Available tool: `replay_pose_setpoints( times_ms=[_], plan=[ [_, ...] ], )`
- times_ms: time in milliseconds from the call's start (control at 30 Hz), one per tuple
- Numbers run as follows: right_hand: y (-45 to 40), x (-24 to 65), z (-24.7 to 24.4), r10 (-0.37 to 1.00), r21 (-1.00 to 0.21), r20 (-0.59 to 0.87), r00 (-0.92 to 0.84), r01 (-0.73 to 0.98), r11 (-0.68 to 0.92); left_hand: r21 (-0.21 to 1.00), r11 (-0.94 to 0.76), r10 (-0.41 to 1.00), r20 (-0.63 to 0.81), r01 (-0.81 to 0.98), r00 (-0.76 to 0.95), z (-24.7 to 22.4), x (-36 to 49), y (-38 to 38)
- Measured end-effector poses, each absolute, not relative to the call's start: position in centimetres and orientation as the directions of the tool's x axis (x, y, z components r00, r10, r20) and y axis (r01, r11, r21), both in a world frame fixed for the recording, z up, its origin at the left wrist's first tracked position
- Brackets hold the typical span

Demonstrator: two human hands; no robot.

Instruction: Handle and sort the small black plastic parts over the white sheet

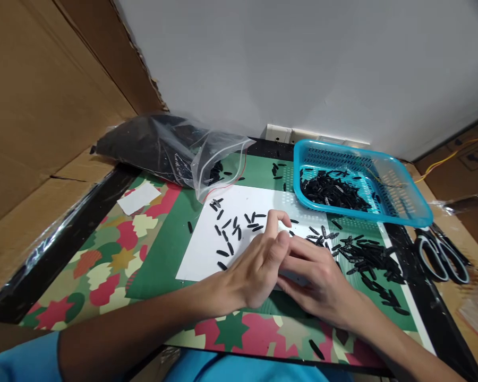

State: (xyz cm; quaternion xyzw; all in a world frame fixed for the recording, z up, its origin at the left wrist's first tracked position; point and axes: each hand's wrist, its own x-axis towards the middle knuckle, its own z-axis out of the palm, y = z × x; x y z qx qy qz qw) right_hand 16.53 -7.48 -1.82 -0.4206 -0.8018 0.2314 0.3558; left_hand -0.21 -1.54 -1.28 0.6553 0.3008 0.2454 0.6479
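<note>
My left hand and my right hand meet over the front of a white sheet of paper. The left forefinger is bent upward, and its other fingers are hidden behind the hands. My right fingers are curled and press against the left palm side; whatever lies between the hands is hidden. Several small, flat black slivers lie scattered on the paper left of my hands. A denser pile of the same black pieces is on the green mat to the right of my right hand.
A blue plastic basket with more black pieces stands at the back right. Black-handled scissors rest beside it. A large zip bag full of dark material lies back left, its mouth toward the paper. Cardboard walls the left side.
</note>
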Motion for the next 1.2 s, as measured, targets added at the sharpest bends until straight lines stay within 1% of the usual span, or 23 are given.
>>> replay_pose_setpoints(
  times_ms=[100, 233, 433, 600, 667, 767, 800, 833, 933, 1000, 1200],
  plan=[
    [-7.6, 16.2, -1.8, 0.86, -0.72, 0.385, -0.335, 0.475, 0.507, 0.991, -0.002, 0.707, -0.094, 0.134, 0.701, -1.0, -0.2, -1.2],
    [-7.7, 15.7, -1.8, 0.884, -0.756, 0.384, -0.266, 0.459, 0.466, 0.989, -0.012, 0.717, -0.095, 0.149, 0.69, -0.5, -0.1, -0.8],
    [-7.7, 15.5, -2.4, 0.864, -0.705, 0.407, -0.296, 0.499, 0.503, 0.991, -0.005, 0.705, -0.09, 0.132, 0.703, -0.1, -0.1, -1.0],
    [-7.9, 15.2, -2.4, 0.893, -0.744, 0.382, -0.237, 0.495, 0.449, 0.994, 0.038, 0.725, -0.098, 0.104, 0.682, -0.5, -0.1, -1.1],
    [-7.9, 15.0, -2.3, 0.884, -0.704, 0.416, -0.212, 0.541, 0.461, 0.995, 0.05, 0.723, -0.093, 0.082, 0.684, -0.7, 0.0, -1.1],
    [-7.8, 14.7, -2.1, 0.845, -0.582, 0.499, -0.192, 0.648, 0.491, 0.995, 0.06, 0.714, -0.1, 0.081, 0.693, -0.8, 0.0, -1.1],
    [-7.8, 14.7, -2.1, 0.837, -0.56, 0.513, -0.191, 0.664, 0.495, 0.994, 0.057, 0.711, -0.104, 0.09, 0.696, -0.7, 0.0, -1.1],
    [-7.7, 14.6, -2.1, 0.833, -0.557, 0.518, -0.193, 0.664, 0.5, 0.993, 0.053, 0.705, -0.11, 0.102, 0.701, -0.6, 0.0, -1.1],
    [-7.6, 14.7, -2.3, 0.834, -0.607, 0.507, -0.217, 0.597, 0.524, 0.991, 0.037, 0.686, -0.117, 0.126, 0.718, -0.5, -0.2, -1.1],
    [-7.5, 14.8, -2.4, 0.826, -0.615, 0.516, -0.227, 0.572, 0.542, 0.992, 0.032, 0.681, -0.111, 0.123, 0.723, -0.4, -0.2, -1.1],
    [-7.6, 14.5, -2.5, 0.844, -0.636, 0.51, -0.168, 0.587, 0.501, 0.992, 0.076, 0.68, -0.124, 0.099, 0.723, -0.7, -0.1, -1.1]
  ],
)
